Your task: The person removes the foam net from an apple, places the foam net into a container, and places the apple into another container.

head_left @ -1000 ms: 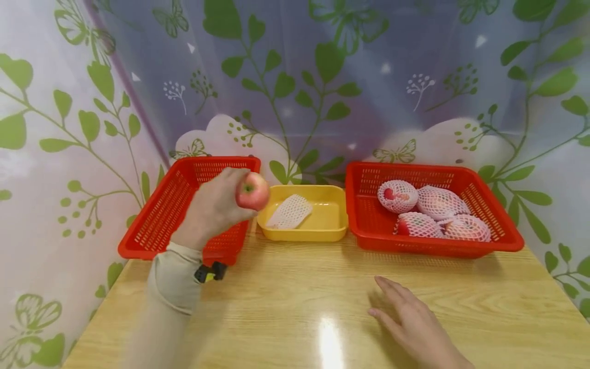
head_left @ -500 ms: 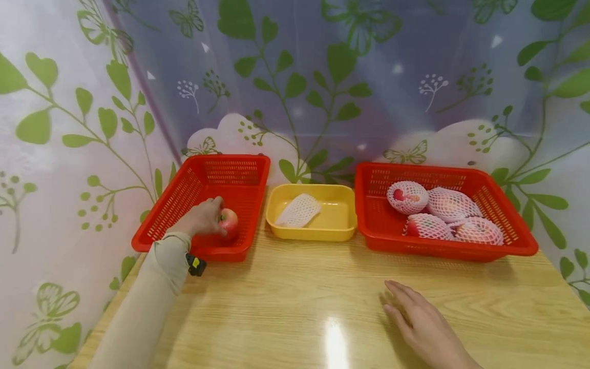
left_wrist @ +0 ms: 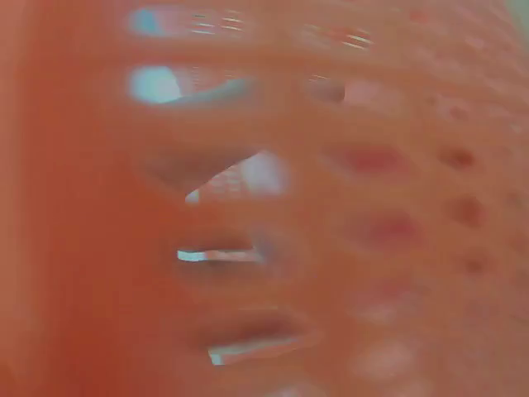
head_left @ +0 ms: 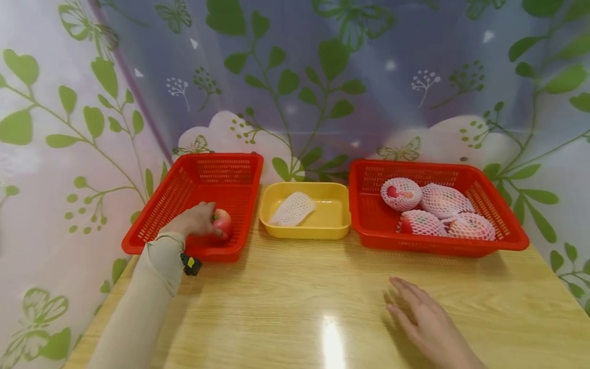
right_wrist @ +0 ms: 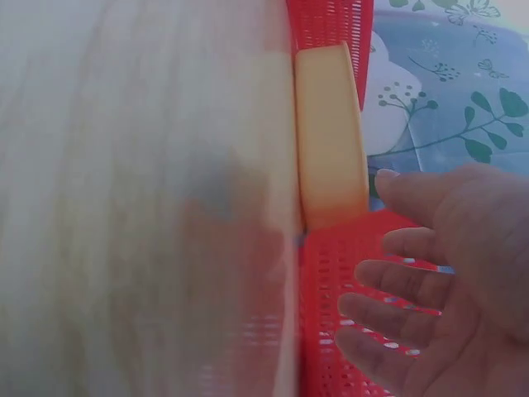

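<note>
In the head view, my left hand (head_left: 194, 220) reaches down into the left red basket (head_left: 232, 251). Its fingers and thumb hold a red apple (head_left: 223, 223) low inside, near the front right corner. The left wrist view is blurred and filled by the basket's slotted wall (left_wrist: 91, 248); neither hand nor apple can be made out there. Fingers loosely extended and holding nothing, my right hand (head_left: 426, 323) is over the wooden table (head_left: 276, 297), in front of the right red basket (head_left: 438, 248). The right wrist view also shows this right hand (right_wrist: 463, 273) with its fingers spread.
Between the baskets stands a yellow tray (head_left: 304, 233) with a white foam net (head_left: 294, 209) in it. Several fruits in foam nets (head_left: 446, 201) lie in the right basket. A patterned curtain (head_left: 295, 77) hangs behind the table.
My left hand has carried the apple from above the left basket's right rim down and leftward into that basket. My right hand stays nearly in place.
</note>
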A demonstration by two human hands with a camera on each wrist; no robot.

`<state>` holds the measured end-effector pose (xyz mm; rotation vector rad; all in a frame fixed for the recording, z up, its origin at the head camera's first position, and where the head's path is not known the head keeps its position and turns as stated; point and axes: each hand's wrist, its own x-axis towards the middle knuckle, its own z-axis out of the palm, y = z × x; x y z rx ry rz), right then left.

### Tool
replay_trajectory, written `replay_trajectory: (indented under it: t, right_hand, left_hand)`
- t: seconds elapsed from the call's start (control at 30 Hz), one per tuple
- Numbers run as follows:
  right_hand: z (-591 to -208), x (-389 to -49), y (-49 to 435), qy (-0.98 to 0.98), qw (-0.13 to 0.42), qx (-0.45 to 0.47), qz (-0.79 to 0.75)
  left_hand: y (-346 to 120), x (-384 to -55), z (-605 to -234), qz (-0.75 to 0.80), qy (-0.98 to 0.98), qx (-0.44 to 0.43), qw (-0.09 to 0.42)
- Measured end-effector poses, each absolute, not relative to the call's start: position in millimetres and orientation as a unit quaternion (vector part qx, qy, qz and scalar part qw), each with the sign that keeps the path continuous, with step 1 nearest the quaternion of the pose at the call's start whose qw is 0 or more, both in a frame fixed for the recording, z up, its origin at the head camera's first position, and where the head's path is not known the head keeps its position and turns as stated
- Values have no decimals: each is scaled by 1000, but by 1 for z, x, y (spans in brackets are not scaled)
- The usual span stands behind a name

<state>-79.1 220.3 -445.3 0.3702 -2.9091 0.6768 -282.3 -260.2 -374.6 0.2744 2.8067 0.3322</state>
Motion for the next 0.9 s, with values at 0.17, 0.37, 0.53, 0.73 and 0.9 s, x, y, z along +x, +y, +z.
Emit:
replay_trajectory:
  t: [0.17,0.37,0.53,0.73,0.9]
  right_hand:
    - [-433,-79,236,-964,86,114,224]
    - [-414,-87,256,-958,135,103,232]
    - [-405,-103,278,-943,204,92,245]
    - [-403,-133,328,-929,272,4,252]
    - [-414,-152,356,-951,214,-52,217]
  left_hand:
    - [-213,-276,-339,105,989,102,34]
    - [-105,-261,-302,130,967,214,-54]
    - [-14,-257,-306,126,945,303,-19]
    - [75,-268,-326,138,926,350,34]
    - [125,-278,-349,161,920,350,79]
